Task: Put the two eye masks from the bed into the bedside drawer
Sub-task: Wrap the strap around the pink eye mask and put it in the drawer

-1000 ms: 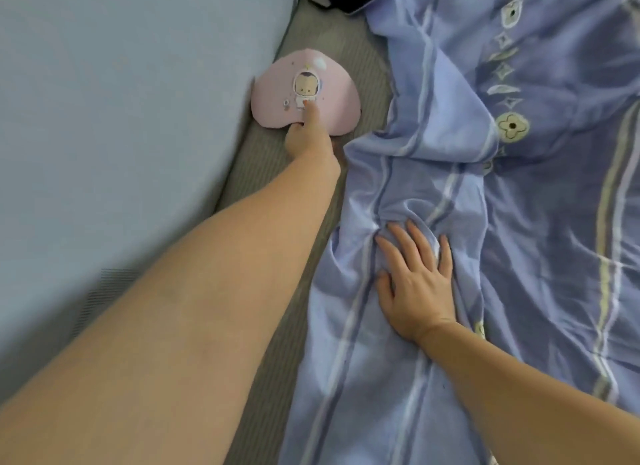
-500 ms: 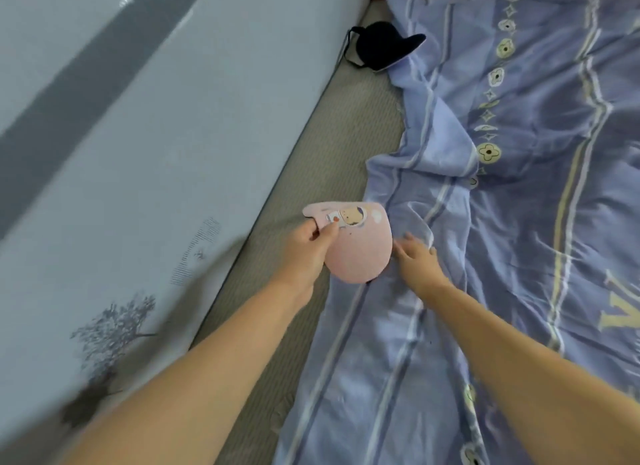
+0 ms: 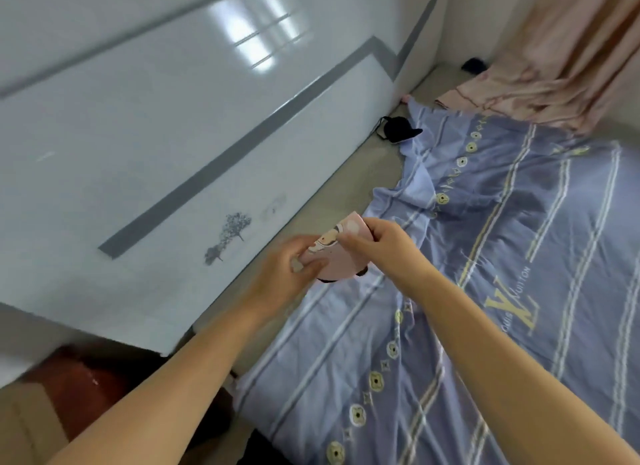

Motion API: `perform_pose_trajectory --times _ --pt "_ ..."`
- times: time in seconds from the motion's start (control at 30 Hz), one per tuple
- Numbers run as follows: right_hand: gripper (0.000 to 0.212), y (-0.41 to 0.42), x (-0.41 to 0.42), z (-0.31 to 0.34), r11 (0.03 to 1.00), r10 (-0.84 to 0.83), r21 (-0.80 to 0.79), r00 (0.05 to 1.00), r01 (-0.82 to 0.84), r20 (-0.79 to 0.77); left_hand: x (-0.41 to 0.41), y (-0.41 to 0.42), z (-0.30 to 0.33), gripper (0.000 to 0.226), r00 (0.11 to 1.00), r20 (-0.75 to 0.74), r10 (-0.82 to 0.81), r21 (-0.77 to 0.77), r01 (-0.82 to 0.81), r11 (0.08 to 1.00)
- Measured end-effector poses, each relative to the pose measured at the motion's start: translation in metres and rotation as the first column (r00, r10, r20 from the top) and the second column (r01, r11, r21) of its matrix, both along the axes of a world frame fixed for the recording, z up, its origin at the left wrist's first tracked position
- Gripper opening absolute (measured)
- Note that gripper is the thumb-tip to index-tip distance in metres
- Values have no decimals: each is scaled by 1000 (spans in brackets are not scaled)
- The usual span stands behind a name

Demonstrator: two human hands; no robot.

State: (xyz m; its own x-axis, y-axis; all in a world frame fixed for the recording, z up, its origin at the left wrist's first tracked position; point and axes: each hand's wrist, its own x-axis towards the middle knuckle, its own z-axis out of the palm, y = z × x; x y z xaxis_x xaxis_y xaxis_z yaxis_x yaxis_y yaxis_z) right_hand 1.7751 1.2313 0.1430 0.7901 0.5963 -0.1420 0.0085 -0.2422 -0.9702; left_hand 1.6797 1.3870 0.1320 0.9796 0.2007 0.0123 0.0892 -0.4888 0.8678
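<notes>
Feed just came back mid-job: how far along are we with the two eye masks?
Nothing is stowed yet. In hand: the pink eye mask is off the bed, held between the left hand and right hand. Left: the black eye mask lies on the mattress by the headboard, at the edge of the blue sheet. No drawer can be made out in view.

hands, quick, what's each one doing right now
Left hand: closed on the pink eye mask, lower edge.
Right hand: fingers pinching the same mask's upper edge.
</notes>
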Motion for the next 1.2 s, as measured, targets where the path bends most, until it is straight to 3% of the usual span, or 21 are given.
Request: perform_pose_trajectory --times 0.03,0.1,0.17,0.2,0.27,0.33,0.4,0.5,0.6,0.73,0.77,0.83,0.9,0.97,1.0,1.1,1.13,1.2 --pt "9 3 -9 8 1000 -12 12 999 12 43 -12 2 11 31 999 19 40 -37 -39 999" --pt "23 9 -25 23 999 -20 27 997 19 69 -34 7 31 25 993 19 118 -130 -115 985" --pt "38 14 -38 37 994 95 65 995 -93 -41 -54 13 47 12 990 6 138 -263 -131 956" --pt "34 17 -45 44 980 182 107 976 -170 -119 -65 16 55 12 990 1 138 -341 -129 931" --pt "17 25 -59 56 948 280 210 938 -238 -205 -86 19 68 23 989 0 147 -545 -124 829" --pt "14 34 -74 68 933 256 319 932 -169 -256 -106 17 75 37 990 -20 137 -695 -112 711" --pt "16 43 -91 75 913 218 400 924 -80 -312 -127 8 77 37 995 -65 81 -694 -103 712" --pt "16 51 -124 84 897 203 440 919 -36 -339 -158 -5 78 17 989 -125 85 -556 -140 819" --pt "15 51 -159 90 886 207 463 915 -26 -345 -193 -11 83 25 987 -112 119 -520 -161 839" --pt "27 41 -211 95 854 256 516 916 -64 -309 -244 -24 91 22 949 -49 311 -491 -294 820" --pt "29 38 -226 96 846 255 530 916 -56 -311 -258 -27 93 20 932 -42 359 -528 -326 784" --pt "31 35 -253 95 832 246 554 911 -22 -332 -291 -29 96 15 925 -59 374 -726 -298 620" --pt "30 32 -277 93 818 267 574 897 -19 -351 -329 -33 96 16 928 -12 372 -925 -152 349" --pt "32 27 -299 91 811 293 584 886 -32 -360 -364 -36 96 18 866 38 499 -994 -17 105" --pt "33 24 -308 90 810 296 586 884 -31 -362 -380 -38 95 19 810 54 583 -998 35 43" --pt "33 7 -333 88 819 298 573 882 -38 -367 -416 -49 105 22 677 65 733 -991 128 -30" --pt "33 2 -340 88 825 300 563 886 -54 -354 -425 -54 108 25 690 69 721 -984 166 -64" --pt "33 -9 -352 95 835 313 540 899 -107 -306 -436 -72 115 33 826 127 549 -970 218 -105"
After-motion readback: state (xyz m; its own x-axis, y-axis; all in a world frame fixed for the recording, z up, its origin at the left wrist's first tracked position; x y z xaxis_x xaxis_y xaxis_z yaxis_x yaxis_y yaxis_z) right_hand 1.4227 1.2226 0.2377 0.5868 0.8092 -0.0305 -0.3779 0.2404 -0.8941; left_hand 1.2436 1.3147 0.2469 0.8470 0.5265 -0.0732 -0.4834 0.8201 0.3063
